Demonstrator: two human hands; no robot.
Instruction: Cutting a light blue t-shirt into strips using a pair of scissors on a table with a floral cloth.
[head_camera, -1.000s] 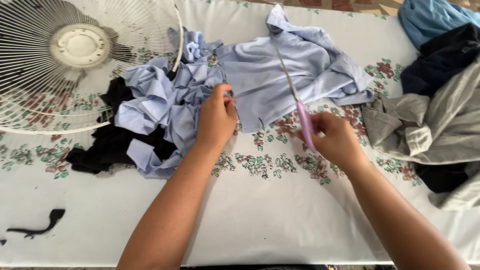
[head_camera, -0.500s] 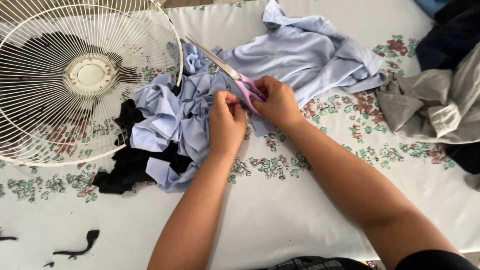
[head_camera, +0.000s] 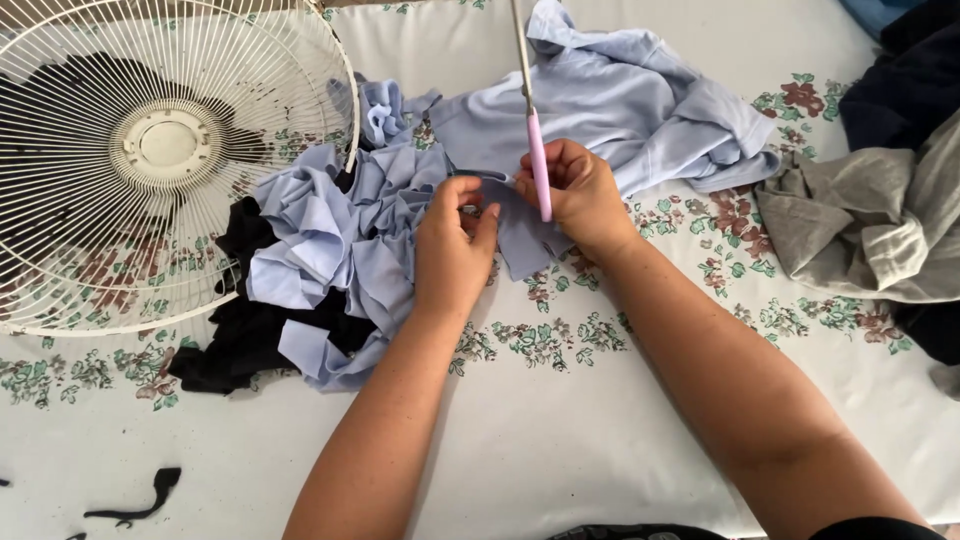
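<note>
1. Scissors, one pair with a pink handle, stand upright in the right hand, which is closed around the handle; the blades look shut.
2. The left hand pinches a small blue piece between fingers and thumb, in front of the shirt.
3. Progress, as I judge it: a heap of blue strips already lies cut beside the left hand, over black cloth; most of one blue shirt remains whole.
4. Also counted: one white fan guard, one grey garment, one black scrap on the flowered cloth.
</note>
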